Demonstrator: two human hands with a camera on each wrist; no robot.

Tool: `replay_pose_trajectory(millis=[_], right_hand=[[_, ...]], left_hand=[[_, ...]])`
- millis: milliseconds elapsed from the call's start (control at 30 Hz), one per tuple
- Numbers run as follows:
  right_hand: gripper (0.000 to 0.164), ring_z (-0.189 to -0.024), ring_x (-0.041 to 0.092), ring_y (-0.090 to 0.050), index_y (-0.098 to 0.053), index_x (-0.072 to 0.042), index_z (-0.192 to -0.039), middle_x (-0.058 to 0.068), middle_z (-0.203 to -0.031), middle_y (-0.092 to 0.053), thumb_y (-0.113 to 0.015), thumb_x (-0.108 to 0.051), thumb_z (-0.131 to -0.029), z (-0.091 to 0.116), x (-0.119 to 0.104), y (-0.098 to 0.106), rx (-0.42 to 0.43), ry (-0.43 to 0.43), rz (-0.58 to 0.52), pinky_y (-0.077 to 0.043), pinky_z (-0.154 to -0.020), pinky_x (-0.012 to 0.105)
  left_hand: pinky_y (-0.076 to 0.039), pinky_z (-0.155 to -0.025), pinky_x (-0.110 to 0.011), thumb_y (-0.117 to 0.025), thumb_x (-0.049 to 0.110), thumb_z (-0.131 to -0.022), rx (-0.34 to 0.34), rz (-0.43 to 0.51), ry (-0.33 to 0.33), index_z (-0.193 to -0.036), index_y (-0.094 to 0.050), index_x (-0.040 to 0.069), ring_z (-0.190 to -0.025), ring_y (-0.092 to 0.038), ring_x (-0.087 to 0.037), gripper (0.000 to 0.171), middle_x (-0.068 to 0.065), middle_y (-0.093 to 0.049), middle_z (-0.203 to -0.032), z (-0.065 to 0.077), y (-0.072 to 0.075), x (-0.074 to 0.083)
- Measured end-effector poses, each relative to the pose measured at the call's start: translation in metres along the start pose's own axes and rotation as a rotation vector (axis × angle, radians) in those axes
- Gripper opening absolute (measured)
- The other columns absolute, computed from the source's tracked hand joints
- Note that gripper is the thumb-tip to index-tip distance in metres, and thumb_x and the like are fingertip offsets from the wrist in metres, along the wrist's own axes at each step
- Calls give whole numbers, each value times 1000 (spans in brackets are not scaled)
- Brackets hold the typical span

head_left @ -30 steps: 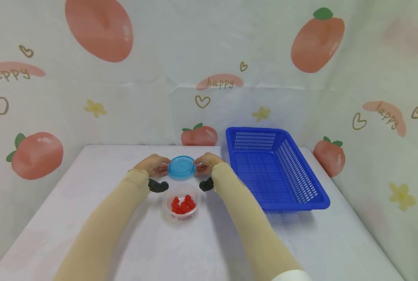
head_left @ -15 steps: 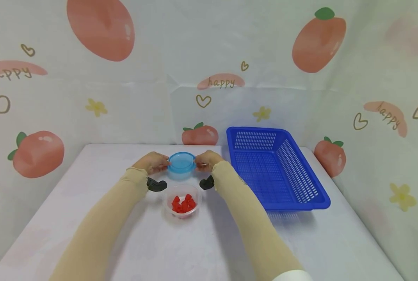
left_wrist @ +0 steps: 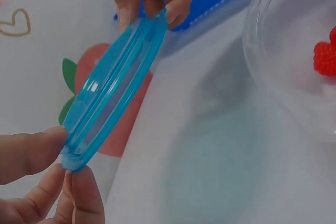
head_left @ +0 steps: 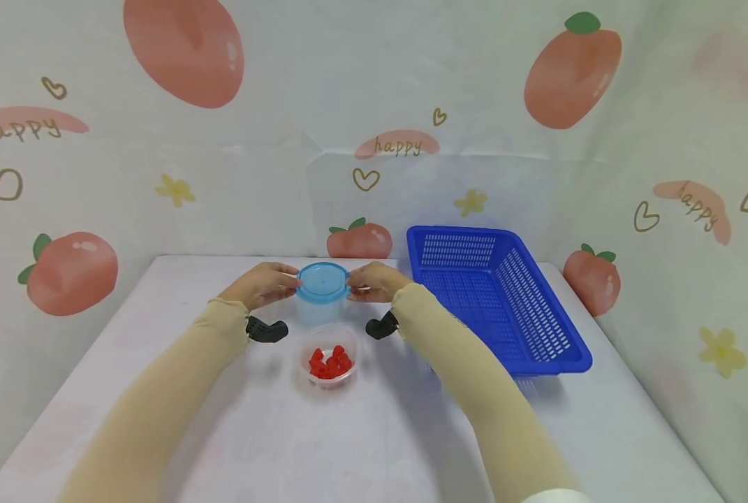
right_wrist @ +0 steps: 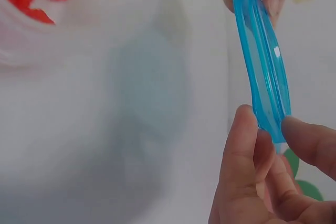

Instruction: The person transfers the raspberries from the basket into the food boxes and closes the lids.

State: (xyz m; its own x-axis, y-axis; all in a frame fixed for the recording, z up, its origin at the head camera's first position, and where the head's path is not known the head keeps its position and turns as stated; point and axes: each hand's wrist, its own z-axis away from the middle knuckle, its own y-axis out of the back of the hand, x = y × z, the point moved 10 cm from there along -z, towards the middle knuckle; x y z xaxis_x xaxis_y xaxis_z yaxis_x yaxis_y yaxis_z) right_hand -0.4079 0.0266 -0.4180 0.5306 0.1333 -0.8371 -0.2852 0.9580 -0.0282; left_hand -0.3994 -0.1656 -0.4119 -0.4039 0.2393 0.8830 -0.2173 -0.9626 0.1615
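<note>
A round, see-through blue lid point(head_left: 323, 281) is held up above the back of the table, its bluish shadow falling on the cloth below. My left hand point(head_left: 262, 285) pinches its left edge between thumb and fingers, as the left wrist view shows close up. On the opposite edge my right hand point(head_left: 376, 281) pinches the lid the same way. Nearer to me than the lid, a clear plastic bowl point(head_left: 311, 344) stands on the table without a cover. Several red raspberries point(head_left: 331, 363) lie in it.
A blue slotted plastic basket point(head_left: 508, 367) stands at the right, close beyond my right forearm. The white-covered table point(head_left: 311, 447) ends at the back against a hanging cloth point(head_left: 254, 195) printed with fruit, which also runs along both sides.
Both hands have raised the lid higher off the table and slightly farther back. The bowl of raspberries and the basket have stayed in place.
</note>
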Motion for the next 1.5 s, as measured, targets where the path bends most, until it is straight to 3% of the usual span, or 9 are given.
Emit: replay_pose_trajectory(millis=[267, 400, 733, 833, 1067, 1267, 1500], right_hand=[[37, -85, 18, -56, -50, 2, -131, 8, -95, -55, -56, -1, -95, 22, 0, 1, -47, 37, 66, -55, -91, 32], [35, -83, 18, -57, -49, 2, -130, 9, -95, -56, -56, -1, -96, 33, -3, 0, -60, 73, 86, -51, -99, 38], [36, -75, 15, -64, -49, -1, -127, 9, -93, -60, -59, 0, -93, 51, -1, 1, -49, 124, 84, -59, -81, 32], [34, -74, 15, -65, -49, -1, -125, 8, -90, -62, -59, 1, -93, 53, 0, 0, -56, 148, 61, -58, -84, 35], [27, -76, 16, -64, -52, -3, -120, 8, -90, -62, -59, -2, -94, 59, 1, -2, -50, 189, 56, -54, -90, 40], [18, -79, 17, -63, -55, -1, -114, 8, -88, -60, -55, -10, -98, 62, -3, -3, -45, 219, 60, -53, -94, 40], [27, -89, 21, -62, -58, 2, -116, 8, -89, -61, -51, -20, -101, 59, -1, -3, -22, 205, 45, -53, -95, 37]], left_hand=[[-41, -109, -41, -63, 7, -93, -23, -30, -55, -140, -37, -3, -93, -57, -17, 54, -15, -51, -118, 16, -8, 5], [-49, -101, -34, -63, 9, -93, -42, -57, -106, -138, -37, -4, -91, -60, -15, 54, -14, -53, -115, 27, -11, 9], [-52, -97, -36, -66, 10, -92, -18, -81, -196, -135, -39, -4, -90, -64, -14, 53, -17, -59, -116, 47, -15, 14], [-55, -90, -31, -67, 9, -91, 3, -78, -206, -135, -39, -3, -88, -65, -12, 54, -20, -58, -119, 51, -14, 14], [-55, -92, -32, -69, 9, -89, 30, -90, -261, -134, -41, -4, -86, -63, -10, 54, -13, -57, -109, 57, -11, 14], [-55, -80, -18, -71, 8, -87, 67, -107, -338, -124, -48, -5, -87, -59, -9, 45, -2, -61, -97, 66, -6, 20], [-52, -80, -14, -73, 4, -84, 92, -81, -401, -112, -54, -4, -84, -60, -7, 35, 5, -62, -89, 72, -2, 22]])
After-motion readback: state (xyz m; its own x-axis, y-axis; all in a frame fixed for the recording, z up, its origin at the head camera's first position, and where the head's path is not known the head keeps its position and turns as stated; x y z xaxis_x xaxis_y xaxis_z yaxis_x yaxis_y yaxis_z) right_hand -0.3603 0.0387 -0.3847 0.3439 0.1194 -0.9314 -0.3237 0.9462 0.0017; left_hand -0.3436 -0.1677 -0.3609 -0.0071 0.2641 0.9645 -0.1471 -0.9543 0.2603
